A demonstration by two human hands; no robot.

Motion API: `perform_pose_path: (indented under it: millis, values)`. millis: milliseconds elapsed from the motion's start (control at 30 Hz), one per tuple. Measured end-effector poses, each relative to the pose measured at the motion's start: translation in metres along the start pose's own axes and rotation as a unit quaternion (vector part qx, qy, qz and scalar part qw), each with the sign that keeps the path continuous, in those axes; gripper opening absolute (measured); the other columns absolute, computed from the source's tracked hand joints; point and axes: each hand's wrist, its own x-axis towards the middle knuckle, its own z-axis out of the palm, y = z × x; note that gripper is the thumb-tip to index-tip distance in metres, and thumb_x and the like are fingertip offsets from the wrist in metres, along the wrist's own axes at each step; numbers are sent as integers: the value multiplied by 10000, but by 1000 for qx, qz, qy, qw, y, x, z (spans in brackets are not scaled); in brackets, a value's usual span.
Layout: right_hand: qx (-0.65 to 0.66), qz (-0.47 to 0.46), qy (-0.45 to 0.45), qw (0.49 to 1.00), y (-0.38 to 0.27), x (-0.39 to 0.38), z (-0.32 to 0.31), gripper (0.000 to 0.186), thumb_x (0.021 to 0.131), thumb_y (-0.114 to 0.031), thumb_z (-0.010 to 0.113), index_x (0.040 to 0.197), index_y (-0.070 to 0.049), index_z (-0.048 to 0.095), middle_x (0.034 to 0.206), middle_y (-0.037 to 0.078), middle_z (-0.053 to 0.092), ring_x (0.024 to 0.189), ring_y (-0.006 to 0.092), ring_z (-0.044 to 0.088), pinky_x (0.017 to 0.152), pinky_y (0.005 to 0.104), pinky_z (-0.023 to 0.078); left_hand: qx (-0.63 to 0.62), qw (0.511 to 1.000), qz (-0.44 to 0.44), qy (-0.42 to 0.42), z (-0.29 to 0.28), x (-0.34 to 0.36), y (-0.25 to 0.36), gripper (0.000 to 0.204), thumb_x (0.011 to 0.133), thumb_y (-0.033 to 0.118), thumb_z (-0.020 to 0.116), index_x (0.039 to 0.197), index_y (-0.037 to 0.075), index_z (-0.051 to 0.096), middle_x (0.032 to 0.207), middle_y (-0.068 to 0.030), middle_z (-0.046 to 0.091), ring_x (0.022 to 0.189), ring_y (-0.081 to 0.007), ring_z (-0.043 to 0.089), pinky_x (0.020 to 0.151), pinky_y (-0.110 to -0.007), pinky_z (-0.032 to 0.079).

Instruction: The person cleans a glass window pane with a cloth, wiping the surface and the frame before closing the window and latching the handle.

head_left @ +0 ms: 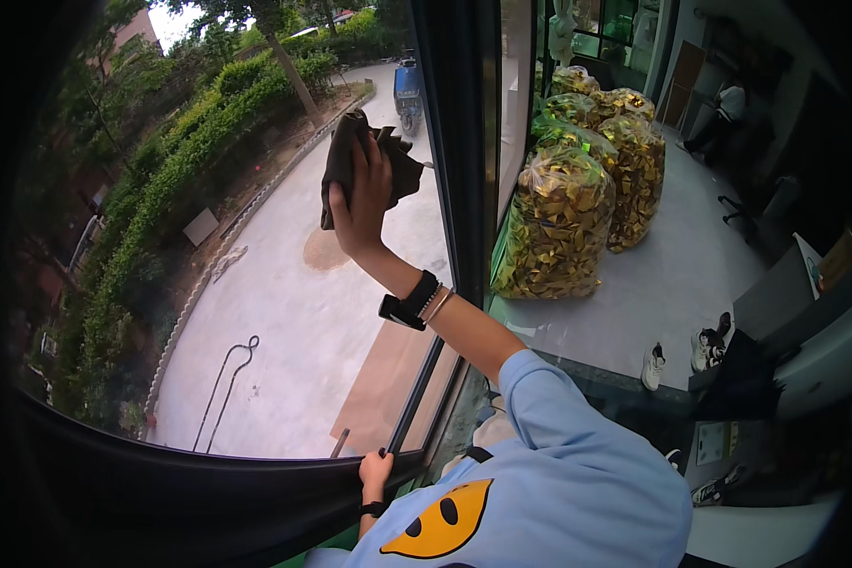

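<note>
Pale floor point(677, 284), green hedge point(166, 185), outdoor daylight

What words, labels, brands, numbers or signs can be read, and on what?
None readable.
Light-blue fabric shirt: yellow leaf-shaped print with dark ovals, no lettering seen.
Dark crumpled cloth: no lettering seen.
Pale rectangular sheet, lower right: any print too small, blurred.
Blue vehicle outside: any markings too small.

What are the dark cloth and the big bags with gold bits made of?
The dark cloth in the right hand: probably fabric, matte, because it bunches in folds. The big bags: likely thin plastic, glossy and see-through. The gold bits: maybe foil, since they gleam.
</note>
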Motion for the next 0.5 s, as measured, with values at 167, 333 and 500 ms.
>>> perform_pose_path:
  millis: [167, 333, 500]
  values:
    - [3, 36, -20, 999, -8, -18, -3, 657, 898, -393, 415, 1423, -21, 283, 1463, 236, 229, 1310, 457, 228, 1061, 556, 189, 7, 1000, 18, 24, -5, -7, 6, 327, 737, 335, 578, 761, 37, 710, 716, -189, 664, 753, -359, 661, 712, -431, 520]
    - [6, 31, -55, 998, -28, -57, -12, 668, 904, -380, 410, 1424, 12, 262, 1465, 266, 197, 1309, 487, 201, 1069, 567, 175, -7, 1000, 17, 13, -16, -13, 16, 371, 739, 350, 584, 798, 4, 701, 772, -231, 659, 790, -386, 654, 737, -452, 517]
    - [34, 20, -84, 996, -53, -101, -21, 677, 888, -377, 438, 1409, 26, 284, 1466, 277, 174, 1310, 501, 183, 1055, 585, 176, 2, 1000, 3, -10, -18, -13, 16, 425, 752, 373, 576, 848, -25, 690, 827, -255, 656, 825, -403, 647, 761, -462, 514]
